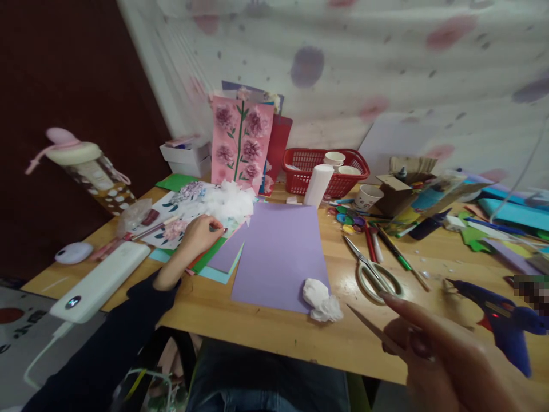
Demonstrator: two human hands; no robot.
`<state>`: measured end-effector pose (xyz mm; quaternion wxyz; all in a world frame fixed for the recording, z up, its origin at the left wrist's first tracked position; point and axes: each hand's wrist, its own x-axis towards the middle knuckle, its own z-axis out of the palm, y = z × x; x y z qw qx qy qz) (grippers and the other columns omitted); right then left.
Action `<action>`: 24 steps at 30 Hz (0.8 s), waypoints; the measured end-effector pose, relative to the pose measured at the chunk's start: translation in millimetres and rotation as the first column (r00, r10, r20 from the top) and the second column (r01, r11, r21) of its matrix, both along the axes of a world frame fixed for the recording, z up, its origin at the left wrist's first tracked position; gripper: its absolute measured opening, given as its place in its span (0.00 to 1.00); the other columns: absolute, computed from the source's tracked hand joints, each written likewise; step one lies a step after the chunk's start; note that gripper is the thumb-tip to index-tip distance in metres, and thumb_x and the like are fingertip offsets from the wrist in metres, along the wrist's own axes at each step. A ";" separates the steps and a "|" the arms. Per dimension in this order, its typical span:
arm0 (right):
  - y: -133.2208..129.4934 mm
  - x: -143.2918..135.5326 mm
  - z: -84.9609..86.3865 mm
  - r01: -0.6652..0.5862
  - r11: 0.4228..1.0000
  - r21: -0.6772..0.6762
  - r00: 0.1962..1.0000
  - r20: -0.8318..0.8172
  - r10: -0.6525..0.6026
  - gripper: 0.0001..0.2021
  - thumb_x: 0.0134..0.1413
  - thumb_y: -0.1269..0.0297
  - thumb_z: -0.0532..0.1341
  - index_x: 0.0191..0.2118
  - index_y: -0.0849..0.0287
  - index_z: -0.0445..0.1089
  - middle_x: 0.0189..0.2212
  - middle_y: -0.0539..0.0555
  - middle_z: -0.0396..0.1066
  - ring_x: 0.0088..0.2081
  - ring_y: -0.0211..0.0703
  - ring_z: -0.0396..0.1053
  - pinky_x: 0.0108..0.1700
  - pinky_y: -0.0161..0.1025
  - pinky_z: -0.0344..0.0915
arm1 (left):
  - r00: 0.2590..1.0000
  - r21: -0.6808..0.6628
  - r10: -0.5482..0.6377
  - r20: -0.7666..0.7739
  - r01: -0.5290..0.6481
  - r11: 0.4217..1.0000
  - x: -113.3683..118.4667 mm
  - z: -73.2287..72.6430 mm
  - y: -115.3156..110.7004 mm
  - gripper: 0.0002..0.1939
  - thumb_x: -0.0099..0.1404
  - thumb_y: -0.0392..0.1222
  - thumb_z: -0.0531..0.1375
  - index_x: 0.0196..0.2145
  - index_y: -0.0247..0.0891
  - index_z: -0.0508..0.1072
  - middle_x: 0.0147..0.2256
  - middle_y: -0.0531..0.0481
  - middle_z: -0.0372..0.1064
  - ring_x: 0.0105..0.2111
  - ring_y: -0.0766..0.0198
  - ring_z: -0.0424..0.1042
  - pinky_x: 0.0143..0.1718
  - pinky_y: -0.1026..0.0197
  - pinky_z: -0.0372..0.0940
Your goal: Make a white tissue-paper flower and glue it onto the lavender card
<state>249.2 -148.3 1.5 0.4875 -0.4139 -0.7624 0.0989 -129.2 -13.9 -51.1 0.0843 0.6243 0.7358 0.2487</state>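
My left hand (202, 233), fingers curled together, is over the colored paper sheets (217, 264) and just below a heap of white cotton (229, 201); anything between its fingertips is hidden. Close to the camera at lower right, my right hand (441, 355) grips a thin, pointed, grey-brown tool (373, 327), its tip aimed left. A purple sheet (281, 252) lies flat between the hands. On its lower right corner rests a crumpled white tissue wad (318, 294). Cream-handled scissors (373, 272) lie slightly spread beyond my right hand.
A blue glue gun (493, 309) with a red light lies at right. Behind stand a red basket (295, 182) with paper cups, a white roll (318, 186) and a pink flower picture (240, 143). A power bank (103, 280) and a bottle (92, 171) are at left.
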 end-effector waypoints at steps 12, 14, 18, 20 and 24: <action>20.6 -25.8 -15.6 0.108 0.993 -0.049 0.944 -0.309 -0.118 0.11 0.63 0.59 0.56 0.44 0.57 0.71 0.20 0.48 0.70 0.19 0.37 0.70 0.22 0.35 0.68 | 0.532 -0.081 -0.209 0.821 0.471 0.878 65.3 41.3 -34.8 0.16 0.51 0.39 0.66 0.38 0.36 0.72 0.30 0.51 0.76 0.32 0.64 0.75 0.40 0.60 0.68; 22.4 -24.9 -20.0 0.115 0.991 -0.065 0.918 -0.375 -0.131 0.10 0.64 0.60 0.56 0.42 0.58 0.71 0.18 0.46 0.68 0.17 0.35 0.67 0.21 0.33 0.66 | 0.460 -0.119 -0.215 0.861 0.594 0.795 87.5 42.0 -38.7 0.15 0.51 0.37 0.66 0.39 0.35 0.72 0.31 0.51 0.76 0.33 0.65 0.75 0.40 0.60 0.68; 18.3 -16.7 -33.4 0.096 0.985 -0.144 0.856 -0.493 -0.155 0.10 0.65 0.64 0.54 0.41 0.58 0.71 0.16 0.45 0.65 0.15 0.33 0.64 0.18 0.31 0.61 | 0.401 -0.130 -0.247 0.882 0.712 0.690 126.9 34.0 -42.7 0.14 0.53 0.36 0.66 0.39 0.35 0.72 0.31 0.50 0.77 0.34 0.63 0.76 0.41 0.60 0.68; 15.6 -13.5 -38.9 0.100 0.981 -0.168 0.826 -0.535 -0.176 0.10 0.65 0.64 0.53 0.41 0.58 0.71 0.15 0.45 0.64 0.15 0.33 0.63 0.17 0.31 0.59 | 0.402 -0.123 -0.258 0.879 0.713 0.690 142.9 29.7 -44.1 0.14 0.54 0.36 0.65 0.39 0.35 0.71 0.32 0.50 0.76 0.35 0.63 0.76 0.41 0.60 0.68; 14.5 -11.2 -45.9 0.128 0.977 -0.173 0.808 -0.552 -0.204 0.09 0.65 0.65 0.52 0.42 0.57 0.69 0.15 0.44 0.62 0.13 0.34 0.61 0.15 0.31 0.57 | 0.446 -0.107 -0.298 0.844 0.683 0.722 163.2 27.6 -46.3 0.13 0.56 0.34 0.63 0.40 0.35 0.71 0.33 0.50 0.76 0.34 0.63 0.76 0.39 0.61 0.68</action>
